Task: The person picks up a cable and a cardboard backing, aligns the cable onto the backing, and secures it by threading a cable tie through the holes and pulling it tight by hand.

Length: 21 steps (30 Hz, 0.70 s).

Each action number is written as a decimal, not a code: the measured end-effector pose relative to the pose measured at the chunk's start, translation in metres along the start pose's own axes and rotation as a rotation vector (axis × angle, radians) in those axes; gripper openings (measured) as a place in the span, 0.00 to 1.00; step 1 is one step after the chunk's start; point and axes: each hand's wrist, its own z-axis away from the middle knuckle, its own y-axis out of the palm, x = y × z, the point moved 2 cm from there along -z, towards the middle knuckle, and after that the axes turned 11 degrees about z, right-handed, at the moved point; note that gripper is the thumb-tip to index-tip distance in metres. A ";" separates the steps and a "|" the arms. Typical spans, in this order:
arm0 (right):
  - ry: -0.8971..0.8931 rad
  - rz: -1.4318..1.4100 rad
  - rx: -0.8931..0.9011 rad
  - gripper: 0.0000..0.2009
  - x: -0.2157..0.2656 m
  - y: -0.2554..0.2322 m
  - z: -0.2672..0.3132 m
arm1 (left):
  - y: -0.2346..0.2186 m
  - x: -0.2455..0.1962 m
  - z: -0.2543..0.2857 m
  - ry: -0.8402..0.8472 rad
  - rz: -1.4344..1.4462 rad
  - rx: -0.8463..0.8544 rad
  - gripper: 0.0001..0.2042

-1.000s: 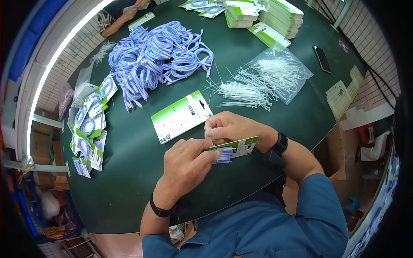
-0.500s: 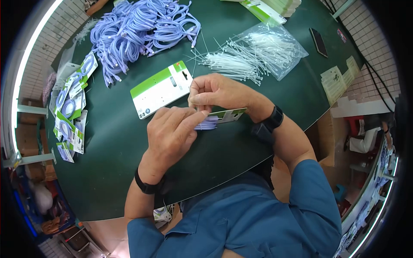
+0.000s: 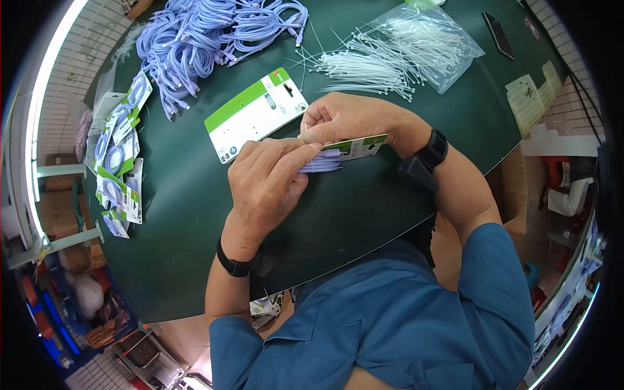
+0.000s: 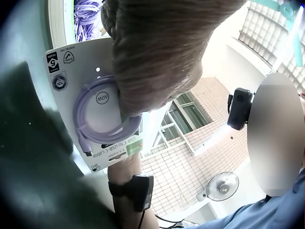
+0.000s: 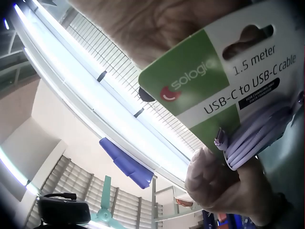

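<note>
My left hand [image 3: 265, 185] grips a white and green packaging card [image 3: 365, 149] on edge, thumb on the near side. A coiled lilac USB-C cable [image 3: 323, 162] lies against that face. In the left wrist view the coil [image 4: 80, 112] shows as a ring on the card [image 4: 71, 71]; the right wrist view shows the printed front [image 5: 190, 76]. My right hand [image 3: 357, 120] is behind the card's upper edge, its thumb and fingertips pinching what looks like a thin pale cable tie, mostly hidden, close to the left fingertips.
Another card [image 3: 253, 117] lies flat just beyond my hands. Loose white cable ties [image 3: 370, 71] spill from a clear bag [image 3: 448, 58]. A heap of lilac cables [image 3: 188, 45] lies at the back left, carded cables [image 3: 114, 159] at the left. A phone [image 3: 498, 36] is at the far right.
The head view has tilted down and shifted, so the table's things sit higher in it. Both hands stay together at the card, with the left grip unchanged and the right fingers still pinched behind it.
</note>
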 end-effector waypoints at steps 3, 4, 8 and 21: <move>-0.036 -0.043 0.073 0.12 -0.001 -0.004 0.001 | 0.001 -0.001 0.000 -0.004 -0.004 0.010 0.20; -0.053 -0.065 0.112 0.12 -0.001 -0.004 0.001 | 0.001 -0.001 0.000 -0.007 -0.003 0.005 0.20; -0.113 -0.091 0.099 0.10 -0.007 0.000 -0.007 | 0.003 0.000 0.003 -0.035 -0.012 0.012 0.21; -0.228 -0.043 0.031 0.06 -0.003 0.003 -0.007 | -0.009 -0.009 -0.004 -0.379 0.254 0.085 0.21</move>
